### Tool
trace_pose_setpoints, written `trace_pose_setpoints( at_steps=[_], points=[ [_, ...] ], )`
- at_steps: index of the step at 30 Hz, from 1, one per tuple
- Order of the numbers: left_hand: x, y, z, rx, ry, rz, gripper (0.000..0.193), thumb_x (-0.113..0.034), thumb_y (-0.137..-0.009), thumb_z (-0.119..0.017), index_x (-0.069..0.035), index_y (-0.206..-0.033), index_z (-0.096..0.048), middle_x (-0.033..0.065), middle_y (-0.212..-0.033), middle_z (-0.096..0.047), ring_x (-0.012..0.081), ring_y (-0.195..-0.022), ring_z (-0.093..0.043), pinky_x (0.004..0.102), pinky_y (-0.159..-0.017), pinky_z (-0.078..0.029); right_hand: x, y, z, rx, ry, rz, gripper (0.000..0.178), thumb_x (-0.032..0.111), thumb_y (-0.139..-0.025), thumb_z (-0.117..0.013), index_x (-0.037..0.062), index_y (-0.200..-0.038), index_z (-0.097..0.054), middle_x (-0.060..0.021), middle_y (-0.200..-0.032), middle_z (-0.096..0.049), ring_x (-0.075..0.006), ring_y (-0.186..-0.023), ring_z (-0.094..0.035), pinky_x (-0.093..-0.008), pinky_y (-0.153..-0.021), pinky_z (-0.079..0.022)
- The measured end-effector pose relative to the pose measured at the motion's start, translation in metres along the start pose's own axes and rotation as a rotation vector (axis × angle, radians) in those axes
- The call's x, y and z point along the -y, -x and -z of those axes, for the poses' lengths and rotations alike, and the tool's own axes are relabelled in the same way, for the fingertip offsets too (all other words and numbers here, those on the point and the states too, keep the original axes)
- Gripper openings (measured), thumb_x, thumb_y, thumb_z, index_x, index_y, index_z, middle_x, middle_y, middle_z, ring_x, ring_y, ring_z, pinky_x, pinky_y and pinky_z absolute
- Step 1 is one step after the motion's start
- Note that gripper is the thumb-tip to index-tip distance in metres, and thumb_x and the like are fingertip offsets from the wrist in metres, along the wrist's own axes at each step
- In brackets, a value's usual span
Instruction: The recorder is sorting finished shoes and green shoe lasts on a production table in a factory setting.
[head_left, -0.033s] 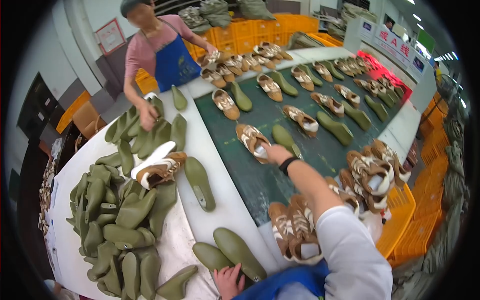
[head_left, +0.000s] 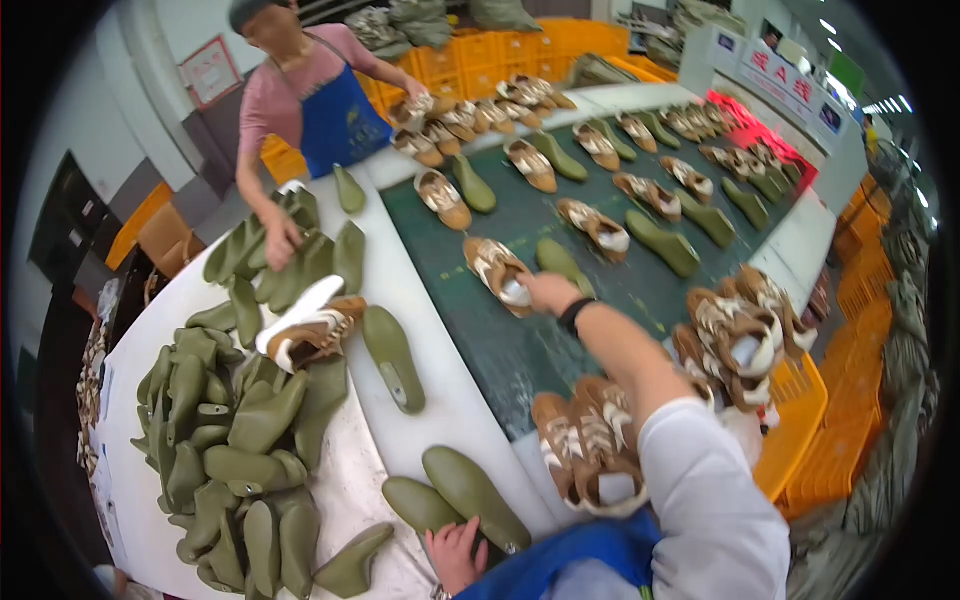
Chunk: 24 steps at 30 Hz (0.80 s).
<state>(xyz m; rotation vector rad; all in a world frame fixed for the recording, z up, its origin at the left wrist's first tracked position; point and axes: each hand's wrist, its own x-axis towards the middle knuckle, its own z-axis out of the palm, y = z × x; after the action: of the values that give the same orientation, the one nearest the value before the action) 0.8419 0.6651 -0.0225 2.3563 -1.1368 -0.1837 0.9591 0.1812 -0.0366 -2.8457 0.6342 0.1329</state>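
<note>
My right hand (head_left: 552,292), a dark band at its wrist, reaches over the green belt (head_left: 470,345). Its fingers close on the heel of a brown and white sneaker (head_left: 496,274), whose toe points away from me. Just right of that shoe lies a green shoe last (head_left: 560,262), partly behind my hand. At the near edge of the table my left hand (head_left: 457,553) rests with fingers apart on a pair of green lasts (head_left: 470,492). Several brown sneakers (head_left: 585,440) stand beside my right forearm.
A heap of green lasts (head_left: 270,415) covers the white table at left, with a sneaker (head_left: 318,335) and white insole on it. Across the table a co-worker (head_left: 320,100) in a blue apron reaches to lasts and shoes. Orange crates (head_left: 795,410) stand at right.
The whole view has shifted slightly up and left. My right hand stays at the sneaker's heel, and my left hand stays on the lasts.
</note>
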Motion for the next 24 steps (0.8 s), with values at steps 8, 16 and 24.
trace_pose_setpoints(
  at_steps=[8,16,24],
  points=[
    [0.001,-0.002,-0.001,-0.032,-0.004,-0.069,0.049,-0.015,-0.070,-0.064,-0.011,-0.116,-0.052,0.0098,-0.096,-0.055,0.0299,-0.099,-0.046,0.0536,-0.094,-0.025,0.012,0.117,0.136,0.683,0.004,0.111,0.046,0.033,-0.078,-0.060,0.0106,-0.118,-0.053,-0.0131,-0.110,-0.059,-0.0294,-0.100,-0.056,-0.0389,-0.084,-0.044],
    [-0.005,0.006,0.002,-0.003,-0.033,-0.116,0.050,-0.014,-0.069,-0.065,-0.011,-0.117,-0.052,0.0103,-0.104,-0.053,0.0307,-0.104,-0.045,0.0533,-0.093,-0.027,-0.011,0.337,0.043,0.389,-0.224,0.086,0.076,0.046,-0.076,-0.059,0.0232,-0.138,-0.023,-0.0250,-0.140,-0.018,-0.0400,-0.122,-0.034,-0.0371,-0.100,-0.030],
    [-0.111,-0.043,0.010,0.055,0.257,-0.348,0.056,-0.015,-0.071,-0.066,-0.001,-0.121,-0.043,0.0217,-0.122,-0.041,0.0362,-0.113,-0.039,0.0413,-0.096,-0.032,-0.021,0.357,0.056,-0.291,-0.075,-0.147,0.048,0.046,-0.077,-0.057,0.0185,-0.117,-0.053,-0.0138,-0.130,-0.039,-0.0343,-0.117,-0.040,-0.0448,-0.092,-0.036]
  ],
)
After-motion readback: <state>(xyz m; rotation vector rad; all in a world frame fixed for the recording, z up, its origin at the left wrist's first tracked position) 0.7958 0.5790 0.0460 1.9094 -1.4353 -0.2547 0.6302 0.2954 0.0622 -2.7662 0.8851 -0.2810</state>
